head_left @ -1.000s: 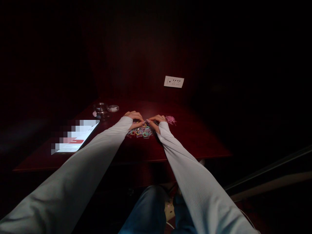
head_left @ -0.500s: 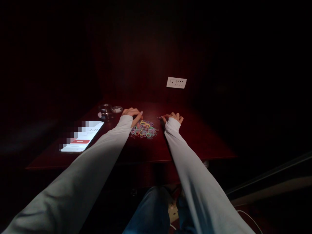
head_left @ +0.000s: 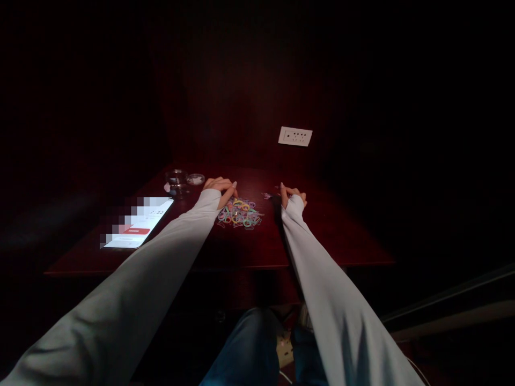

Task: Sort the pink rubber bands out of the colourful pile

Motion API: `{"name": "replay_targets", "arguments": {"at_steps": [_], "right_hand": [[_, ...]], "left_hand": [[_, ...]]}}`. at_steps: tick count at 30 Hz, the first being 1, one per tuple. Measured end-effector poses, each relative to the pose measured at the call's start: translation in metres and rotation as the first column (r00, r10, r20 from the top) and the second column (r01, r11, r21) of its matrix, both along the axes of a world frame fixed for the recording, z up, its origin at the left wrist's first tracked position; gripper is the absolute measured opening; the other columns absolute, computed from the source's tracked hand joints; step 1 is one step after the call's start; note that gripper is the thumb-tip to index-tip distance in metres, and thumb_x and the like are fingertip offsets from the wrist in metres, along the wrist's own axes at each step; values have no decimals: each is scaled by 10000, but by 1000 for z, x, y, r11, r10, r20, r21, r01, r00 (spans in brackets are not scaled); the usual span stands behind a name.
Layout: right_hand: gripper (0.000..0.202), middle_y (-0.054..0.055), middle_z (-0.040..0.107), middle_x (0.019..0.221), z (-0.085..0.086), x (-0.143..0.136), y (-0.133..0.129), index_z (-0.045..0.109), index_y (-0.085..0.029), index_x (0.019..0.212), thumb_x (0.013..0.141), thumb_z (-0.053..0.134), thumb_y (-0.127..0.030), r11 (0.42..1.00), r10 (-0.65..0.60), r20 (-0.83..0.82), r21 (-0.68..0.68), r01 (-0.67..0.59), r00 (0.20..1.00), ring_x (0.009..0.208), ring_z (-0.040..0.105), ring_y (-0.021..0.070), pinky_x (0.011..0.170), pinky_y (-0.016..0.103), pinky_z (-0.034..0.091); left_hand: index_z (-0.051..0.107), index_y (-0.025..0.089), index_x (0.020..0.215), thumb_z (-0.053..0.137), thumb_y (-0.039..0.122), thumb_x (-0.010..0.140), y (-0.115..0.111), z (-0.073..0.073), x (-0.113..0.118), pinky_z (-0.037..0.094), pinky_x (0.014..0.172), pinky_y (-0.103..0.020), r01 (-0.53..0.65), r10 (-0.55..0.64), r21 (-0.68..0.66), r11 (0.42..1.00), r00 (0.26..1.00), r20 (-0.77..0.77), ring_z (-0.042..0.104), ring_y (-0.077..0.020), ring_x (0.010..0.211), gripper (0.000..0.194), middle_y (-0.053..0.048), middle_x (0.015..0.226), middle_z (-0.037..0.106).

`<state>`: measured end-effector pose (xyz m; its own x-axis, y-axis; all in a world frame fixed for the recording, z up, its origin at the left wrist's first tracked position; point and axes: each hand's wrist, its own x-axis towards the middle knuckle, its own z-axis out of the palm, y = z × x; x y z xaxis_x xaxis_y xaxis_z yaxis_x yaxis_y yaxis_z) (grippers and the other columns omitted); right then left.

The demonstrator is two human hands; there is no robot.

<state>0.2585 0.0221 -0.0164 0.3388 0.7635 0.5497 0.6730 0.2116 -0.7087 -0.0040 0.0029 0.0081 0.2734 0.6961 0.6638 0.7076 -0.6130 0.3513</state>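
A loose heap of pastel loops that look like small rubber bands (head_left: pixel 241 213) lies on the dark red table. My left hand (head_left: pixel 220 186) rests at the heap's far left edge, its fingers bent and drawn together; what they hold, if anything, is hidden. To the right of the heap, a little cluster of similar small pieces (head_left: pixel 267 196) sits apart. My right hand (head_left: pixel 293 194) is just right of this cluster, thumb raised away from the curled fingers, with nothing visible in it.
A clear jar (head_left: pixel 176 181) stands at the table's back left beside a round clear lid (head_left: pixel 196 179). Nearer me lies a phone (head_left: pixel 139 228) with a lit screen. A white power socket (head_left: pixel 295 136) is set in the back panel. The table's front edge (head_left: pixel 241 267) runs above my knees.
My right hand has shifted right, away from the small cluster, and its thumb has lifted. More of the cluster shows. My left hand stays at the heap; the whole view has shifted slightly.
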Motion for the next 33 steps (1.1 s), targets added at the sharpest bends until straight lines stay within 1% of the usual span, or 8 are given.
{"name": "replay_targets", "arguments": {"at_steps": [3, 6, 10, 15, 17, 23, 27, 33], "right_hand": [[555, 56, 632, 745, 4, -4, -13, 766, -207, 831, 954, 461, -654, 968, 249, -11, 40, -249, 968, 780, 521, 201, 767, 349, 402], [418, 3, 613, 674, 6, -18, -29, 765, -227, 863, 892, 586, -604, 879, 476, 82, -22, -476, 875, 672, 534, 161, 678, 293, 406], [273, -16, 658, 694, 7, -35, -44, 788, -236, 962, 848, 716, -474, 723, 673, 360, -136, -677, 646, 697, 606, 148, 730, 270, 435], [484, 60, 770, 1012, 8, -37, -47, 752, -237, 1134, 764, 834, -538, 704, 632, 572, -141, -696, 522, 958, 690, 214, 869, 302, 475], [510, 73, 773, 1074, 9, -37, -46, 745, -244, 1148, 774, 822, -582, 694, 614, 638, -155, -703, 465, 978, 691, 228, 879, 319, 480], [312, 65, 770, 1036, 7, -46, -45, 774, -260, 1090, 968, 642, -515, 641, 565, 760, -160, -750, 321, 955, 682, 197, 850, 299, 468], [319, 67, 763, 1031, 5, -51, -45, 775, -270, 1125, 997, 595, -501, 634, 528, 803, -155, -758, 277, 955, 673, 194, 839, 296, 465], [357, 55, 727, 830, 3, -53, -42, 803, -274, 1060, 1031, 524, -496, 619, 491, 845, -168, -767, 212, 886, 652, 186, 769, 292, 433]], "left_hand": [[706, 260, 633, 366, 497, 1046, 0, 0, 0, 421, 887, -403, -20, 20, 28, 999, 999, 30, 609, -192, 778, 585, -5, 718, 721], [686, 252, 613, 360, 473, 1053, 1, -1, -1, 411, 878, -405, -32, 30, 54, 998, 999, 40, 599, -192, 764, 591, -12, 704, 705], [675, 244, 596, 378, 437, 1053, 6, -3, -7, 405, 860, -400, -9, 7, 79, 997, 1000, 22, 596, -184, 732, 579, -11, 680, 697], [649, 235, 554, 386, 432, 1050, 4, -2, -6, 397, 828, -385, 16, -19, 135, 991, 1000, 15, 581, -170, 683, 595, -6, 634, 684], [634, 234, 540, 382, 442, 1049, 0, 0, -3, 392, 820, -380, 14, -17, 142, 990, 1000, 21, 578, -167, 675, 605, -4, 617, 675], [611, 230, 535, 396, 414, 1032, -4, 1, 2, 381, 806, -367, 2, -8, 151, 988, 999, 35, 565, -158, 662, 572, 0, 607, 666], [610, 230, 532, 411, 401, 1019, -3, 1, 2, 386, 805, -363, -10, 6, 150, 989, 1000, 27, 574, -159, 673, 553, 1, 612, 671], [604, 224, 523, 406, 340, 1009, -4, 1, 2, 388, 801, -373, -2, 1, 152, 988, 1000, 4, 589, -157, 660, 537, -3, 611, 670]]}}
